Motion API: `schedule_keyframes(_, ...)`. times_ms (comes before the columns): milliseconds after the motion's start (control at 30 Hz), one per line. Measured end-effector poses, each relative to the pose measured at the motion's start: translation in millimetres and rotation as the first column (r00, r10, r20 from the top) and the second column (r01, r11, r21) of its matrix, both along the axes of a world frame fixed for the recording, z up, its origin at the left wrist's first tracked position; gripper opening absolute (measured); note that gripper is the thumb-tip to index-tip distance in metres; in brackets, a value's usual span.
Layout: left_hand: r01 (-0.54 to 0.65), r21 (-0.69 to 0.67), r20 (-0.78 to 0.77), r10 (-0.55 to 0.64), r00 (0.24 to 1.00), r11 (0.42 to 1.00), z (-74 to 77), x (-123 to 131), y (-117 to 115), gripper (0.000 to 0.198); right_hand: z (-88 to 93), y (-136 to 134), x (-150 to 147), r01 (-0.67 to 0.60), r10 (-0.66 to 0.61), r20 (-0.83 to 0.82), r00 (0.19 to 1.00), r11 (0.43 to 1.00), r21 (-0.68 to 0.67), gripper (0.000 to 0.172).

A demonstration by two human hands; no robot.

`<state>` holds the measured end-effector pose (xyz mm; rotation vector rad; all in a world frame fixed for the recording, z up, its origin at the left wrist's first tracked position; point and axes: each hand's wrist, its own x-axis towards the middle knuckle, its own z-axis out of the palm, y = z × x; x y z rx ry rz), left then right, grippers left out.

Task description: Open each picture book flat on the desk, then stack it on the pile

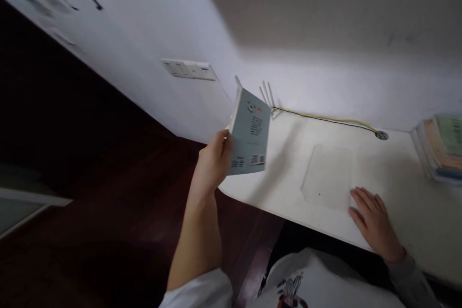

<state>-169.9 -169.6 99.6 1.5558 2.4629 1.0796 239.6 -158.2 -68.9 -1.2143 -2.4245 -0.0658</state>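
Note:
A light blue book (250,137) stands nearly upright above the left end of the white desk, its back cover with print and a barcode turned toward me. My left hand (215,161) grips it by its left edge; some of the fingers are hidden behind it. Flat on the desk lies a clear plastic sheet, perhaps a book cover (328,175). At its right edge rests my right hand (373,219), fingers stretched out and holding nothing; the fingertips seem to touch the sheet's edge.
Behind the book is a white router with antennas (267,94). A yellow and a black cable (325,118) run from it to a round desk hole (381,135). A stack of books (442,149) sits at the right. Wall sockets (189,70) are at the left.

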Motion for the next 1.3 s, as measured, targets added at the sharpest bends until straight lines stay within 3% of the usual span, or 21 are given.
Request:
schedule_keyframes(33, 0.046, 0.152, 0.192, -0.075, 0.978, 0.987, -1.4, 14.4, 1.3, 0.037, 2.6, -0.6, -1.4, 0.005, -0.005, 0.009, 1.000, 1.000, -0.005, 0.042)
schedule_keyframes(67, 0.076, 0.272, 0.386, -0.181, 0.905, 0.959, -6.0, 32.3, 4.9, 0.041, 5.2, -1.1, -2.8, 0.011, -0.011, 0.020, 1.000, 1.000, -0.010, 0.041)
schedule_keyframes(100, 0.086, 0.357, 0.563, -0.288, 0.775, 0.930, -13.3, 53.3, 10.3, 0.045, 7.8, -1.6, -4.1, 0.019, -0.019, 0.032, 0.999, 1.000, -0.013, 0.041)
schedule_keyframes(167, 0.131, 0.403, 0.805, -0.419, 0.419, 0.906, -33.4, 100.1, 23.2, 0.049, 12.6, -2.3, -6.3, 0.033, -0.032, 0.054, 0.998, 0.999, -0.025, 0.039)
schedule_keyframes(233, 0.207, 0.391, 0.903, -0.417, 0.103, 0.897, -56.3, 143.6, 35.1, 0.049, 16.8, -3.0, -7.8, 0.036, -0.033, 0.070, 0.997, 0.998, -0.050, 0.034)
schedule_keyframes(267, 0.234, 0.380, 0.920, -0.392, 0.006, 0.895, -67.3, 160.6, 39.8, 0.051, 18.6, -3.3, -8.3, 0.037, -0.033, 0.071, 0.997, 0.997, -0.066, 0.031)
schedule_keyframes(333, 0.263, 0.340, 0.939, -0.339, -0.049, 0.903, -86.5, 181.3, 46.4, 0.052, 21.9, -3.9, -9.4, 0.045, -0.039, 0.064, 0.997, 0.994, -0.095, 0.027)
schedule_keyframes(400, 0.270, 0.274, 0.955, -0.294, 0.038, 0.923, -100.6, 184.5, 49.7, 0.052, 24.1, -4.2, -10.4, 0.053, -0.047, 0.055, 0.997, 0.993, -0.106, 0.027)
schedule_keyframes(533, 0.301, 0.140, 0.885, -0.256, 0.390, 0.943, -113.9, 163.9, 48.2, 0.045, 23.1, -3.7, -12.1, 0.061, -0.056, 0.052, 0.997, 0.994, -0.095, 0.037)
schedule_keyframes(633, 0.369, 0.062, 0.694, -0.306, 0.652, 0.927, -117.0, 150.5, 43.3, 0.039, 20.4, -2.6, -12.3, 0.080, -0.076, 0.035, 0.996, 0.991, -0.103, 0.041)
schedule_keyframes(767, 0.408, -0.062, 0.377, -0.357, 0.855, 0.911, -124.3, 148.3, 37.3, 0.038, 23.1, -2.7, -11.6, 0.079, -0.076, 0.033, 0.997, 0.989, -0.123, 0.041)
schedule_keyframes(867, 0.383, -0.083, 0.172, -0.365, 0.915, 0.920, -132.8, 152.0, 34.7, 0.038, 27.7, -3.9, -11.0, 0.061, -0.054, 0.055, 0.997, 0.990, -0.130, 0.041)
schedule_keyframes(1000, 0.403, -0.083, 0.017, -0.403, 0.915, 0.912, -142.6, 154.8, 33.8, 0.038, 28.5, -4.3, -8.9, 0.047, -0.038, 0.066, 0.997, 0.991, -0.127, 0.042)
schedule_keyframes(1300, 0.404, -0.114, 0.043, -0.402, 0.915, 0.908, -151.0, 155.6, 32.8, 0.045, 25.2, -4.0, -6.3, -0.015, 0.031, 0.126, 0.992, 0.992, -0.128, 0.048)
